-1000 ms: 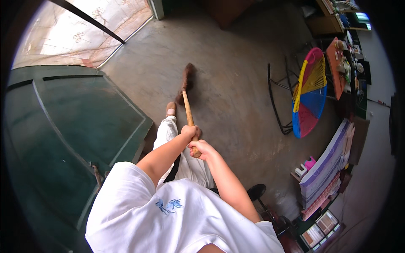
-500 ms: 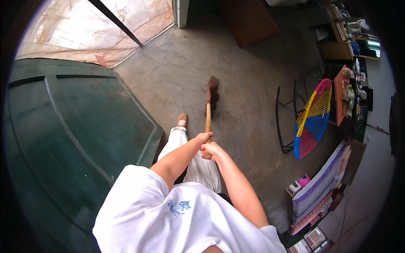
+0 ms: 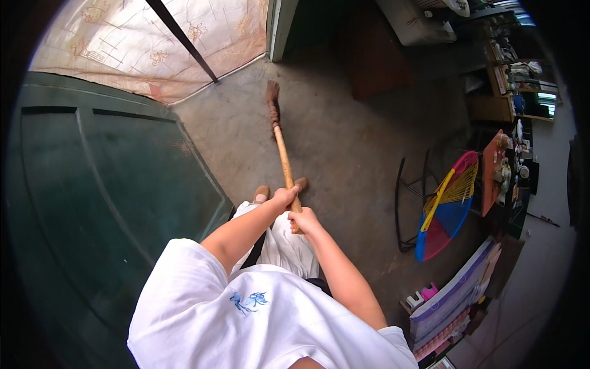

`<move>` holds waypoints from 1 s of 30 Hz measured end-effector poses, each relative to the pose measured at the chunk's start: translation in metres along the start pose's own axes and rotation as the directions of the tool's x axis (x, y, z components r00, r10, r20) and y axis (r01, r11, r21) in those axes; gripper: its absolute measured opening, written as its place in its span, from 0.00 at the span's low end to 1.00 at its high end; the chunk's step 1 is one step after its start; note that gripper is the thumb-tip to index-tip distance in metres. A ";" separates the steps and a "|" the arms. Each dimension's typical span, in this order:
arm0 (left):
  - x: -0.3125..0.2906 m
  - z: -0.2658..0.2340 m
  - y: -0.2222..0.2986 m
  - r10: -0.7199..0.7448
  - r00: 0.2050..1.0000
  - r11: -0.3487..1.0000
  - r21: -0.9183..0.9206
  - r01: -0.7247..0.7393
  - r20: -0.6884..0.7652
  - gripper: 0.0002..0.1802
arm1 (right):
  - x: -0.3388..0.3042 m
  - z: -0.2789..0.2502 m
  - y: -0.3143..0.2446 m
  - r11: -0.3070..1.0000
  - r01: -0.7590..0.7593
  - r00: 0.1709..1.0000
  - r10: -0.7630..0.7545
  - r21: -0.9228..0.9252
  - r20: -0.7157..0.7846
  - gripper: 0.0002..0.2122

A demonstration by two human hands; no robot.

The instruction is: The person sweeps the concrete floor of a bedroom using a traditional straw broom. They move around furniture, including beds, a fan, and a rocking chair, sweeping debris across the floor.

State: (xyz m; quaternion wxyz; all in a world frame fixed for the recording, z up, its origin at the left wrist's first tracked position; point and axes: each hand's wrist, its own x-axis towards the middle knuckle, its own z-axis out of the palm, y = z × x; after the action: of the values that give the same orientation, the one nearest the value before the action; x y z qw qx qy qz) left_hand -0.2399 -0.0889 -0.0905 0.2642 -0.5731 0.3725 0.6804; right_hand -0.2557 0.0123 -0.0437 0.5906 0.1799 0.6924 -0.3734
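Note:
A broom (image 3: 283,154) with a pale wooden handle and dark reddish-brown bristles reaches ahead of me over the concrete floor (image 3: 344,141). My left hand (image 3: 286,197) is wrapped round the handle, above my right hand (image 3: 303,220), which grips it near its lower end. The bristle head points away and slightly left, toward the doorway's foot. Whether the bristle tips touch the floor I cannot tell. My brown shoes show on either side of the handle, just beyond my left hand.
On the left stands a dark green panelled door (image 3: 129,178). A pale patterned curtain (image 3: 147,43) hangs at the far left. To the right is a rocking chair (image 3: 445,209) of coloured cords, with a cluttered orange-topped table (image 3: 493,172) behind it. Folded bedding (image 3: 455,289) lies at the lower right.
The broom head has swung left and farther away from me, with both hands still round the handle. My right foot now shows beside the handle, and the view has shifted slightly.

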 end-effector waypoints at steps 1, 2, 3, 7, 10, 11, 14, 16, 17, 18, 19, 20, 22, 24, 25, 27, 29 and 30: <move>0.022 0.011 -0.001 0.031 0.996 0.989 -0.146 -0.019 0.080 0.23 | 0.002 -0.010 -0.010 0.999 0.029 0.999 -0.029 -0.021 -0.031 0.04; 0.049 0.023 0.002 0.068 0.984 0.979 -0.200 -0.034 0.166 0.22 | 0.002 -0.019 -0.027 0.999 0.026 0.997 -0.030 -0.047 -0.076 0.05; 0.068 0.035 0.011 0.097 0.975 0.975 -0.216 -0.052 0.201 0.22 | 0.004 -0.029 -0.044 0.997 0.024 0.992 -0.032 -0.071 -0.123 0.05; 0.096 0.083 0.076 0.189 0.955 0.951 -0.287 -0.119 0.230 0.16 | 0.050 -0.072 -0.095 0.980 0.047 0.963 -0.097 -0.195 -0.253 0.09; 0.124 0.117 0.125 0.165 0.950 0.962 -0.256 -0.095 0.265 0.13 | 0.109 -0.107 -0.115 0.960 0.052 0.920 -0.154 -0.276 -0.360 0.09; 0.140 0.122 0.138 0.187 0.940 0.951 -0.292 -0.101 0.284 0.13 | 0.122 -0.112 -0.127 0.951 0.087 0.910 -0.198 -0.297 -0.365 0.07; 0.179 0.135 0.170 0.211 0.924 0.926 -0.368 -0.085 0.318 0.12 | 0.140 -0.125 -0.178 0.974 -0.013 0.920 -0.078 -0.228 -0.384 0.08; 0.204 0.146 0.194 0.268 0.932 0.952 -0.218 -0.216 0.243 0.15 | 0.170 -0.144 -0.193 0.997 -0.024 0.969 0.006 -0.072 -0.246 0.08; 0.215 0.148 0.202 0.294 0.933 0.953 -0.132 -0.271 0.205 0.16 | 0.182 -0.152 -0.196 0.999 -0.044 0.985 0.045 0.011 -0.167 0.08; 0.224 0.151 0.204 0.322 0.931 0.947 -0.041 -0.319 0.171 0.18 | 0.193 -0.163 -0.201 0.994 -0.102 0.988 0.096 -0.041 -0.124 0.09; 0.230 0.152 0.201 0.299 0.945 0.953 0.011 -0.303 0.133 0.18 | 0.195 -0.164 -0.208 0.989 -0.105 0.985 0.089 -0.102 -0.149 0.09; 0.234 0.153 0.196 0.276 0.956 0.957 0.063 -0.283 0.095 0.19 | 0.193 -0.161 -0.210 0.965 -0.111 0.989 0.083 -0.237 -0.124 0.09; 0.233 0.153 0.174 0.256 0.966 0.965 0.038 -0.258 0.043 0.19 | 0.193 -0.155 -0.195 0.912 -0.060 0.995 0.020 -0.406 -0.101 0.12; 0.221 0.144 0.144 0.238 0.970 0.971 0.020 -0.240 0.056 0.17 | 0.181 -0.151 -0.165 0.900 -0.008 0.996 -0.032 -0.436 -0.084 0.16; 0.196 0.136 0.140 0.204 0.978 0.979 -0.006 -0.204 0.039 0.16 | 0.168 -0.147 -0.158 0.901 -0.026 0.998 -0.005 -0.434 -0.070 0.19; 0.170 0.125 0.121 0.101 0.994 0.990 -0.101 -0.098 0.031 0.17 | 0.131 -0.138 -0.160 0.905 -0.116 0.993 0.119 -0.408 -0.020 0.21; 0.125 0.123 0.129 -0.051 0.998 0.948 -0.313 0.056 0.025 0.13 | 0.101 -0.138 -0.165 0.924 -0.204 0.973 0.227 -0.323 0.037 0.15; 0.130 0.126 0.118 -0.017 1.000 0.980 -0.198 0.012 -0.024 0.14 | 0.094 -0.144 -0.160 0.941 -0.224 0.963 0.254 -0.253 0.093 0.13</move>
State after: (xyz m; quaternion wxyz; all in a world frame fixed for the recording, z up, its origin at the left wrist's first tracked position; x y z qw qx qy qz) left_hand -0.4327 -0.0648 -0.1855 0.2060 -0.6078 0.3023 0.7048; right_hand -0.4872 -0.0056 -0.0810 0.6908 0.1665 0.6674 -0.2229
